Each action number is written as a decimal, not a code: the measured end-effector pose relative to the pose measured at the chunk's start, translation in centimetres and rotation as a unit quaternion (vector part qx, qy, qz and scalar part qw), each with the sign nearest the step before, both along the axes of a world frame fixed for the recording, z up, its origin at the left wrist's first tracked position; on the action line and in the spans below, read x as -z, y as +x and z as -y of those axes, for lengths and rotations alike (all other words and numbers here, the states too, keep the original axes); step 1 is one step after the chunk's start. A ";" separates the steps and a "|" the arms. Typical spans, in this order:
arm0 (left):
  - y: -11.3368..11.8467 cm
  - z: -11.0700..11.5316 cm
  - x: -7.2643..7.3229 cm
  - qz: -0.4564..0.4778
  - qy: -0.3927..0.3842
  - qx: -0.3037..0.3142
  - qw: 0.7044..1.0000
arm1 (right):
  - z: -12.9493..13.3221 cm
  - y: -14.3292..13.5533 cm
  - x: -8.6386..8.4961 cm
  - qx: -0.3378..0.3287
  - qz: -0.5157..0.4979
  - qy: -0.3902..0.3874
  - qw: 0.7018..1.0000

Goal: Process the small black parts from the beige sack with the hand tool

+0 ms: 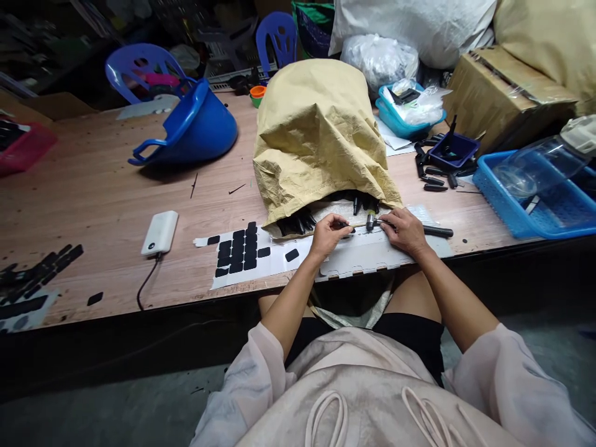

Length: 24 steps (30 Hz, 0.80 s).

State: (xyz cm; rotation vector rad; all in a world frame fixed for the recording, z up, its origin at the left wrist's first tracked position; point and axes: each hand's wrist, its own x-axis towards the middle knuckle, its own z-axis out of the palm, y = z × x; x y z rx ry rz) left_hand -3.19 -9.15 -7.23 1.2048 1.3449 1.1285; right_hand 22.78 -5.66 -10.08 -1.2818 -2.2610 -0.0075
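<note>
While curled, right hand (pixel 404 230) on hammer (pixel 437 231)

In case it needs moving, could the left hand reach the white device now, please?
Probably yes: the way to the device, in front of the bag, crosses only paper, flat pads and table; the left hand seems to hold something dark, though.

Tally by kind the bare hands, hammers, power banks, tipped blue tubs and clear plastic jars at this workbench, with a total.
Bare hands: 2 (left hand, right hand)
Hammer: 1
White power bank: 1
Tipped blue tub: 1
Clear plastic jar: 1
Total: 6
</note>
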 end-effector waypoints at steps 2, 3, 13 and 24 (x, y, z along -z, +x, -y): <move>-0.5 0.8 0.4 -0.065 0.009 -0.010 0.998 | 0.0 0.0 0.0 -0.002 0.001 -0.001 1.000; -0.8 1.2 0.6 -0.110 0.019 -0.013 0.994 | 0.0 0.1 0.0 -0.003 0.001 -0.003 1.000; -1.6 2.1 2.1 -0.303 0.090 0.013 0.949 | -0.1 0.4 0.1 -0.006 0.001 0.005 1.000; -0.8 1.9 1.9 -0.325 0.048 0.025 0.944 | 3.0 -2.6 -3.2 -0.032 -0.072 0.002 0.997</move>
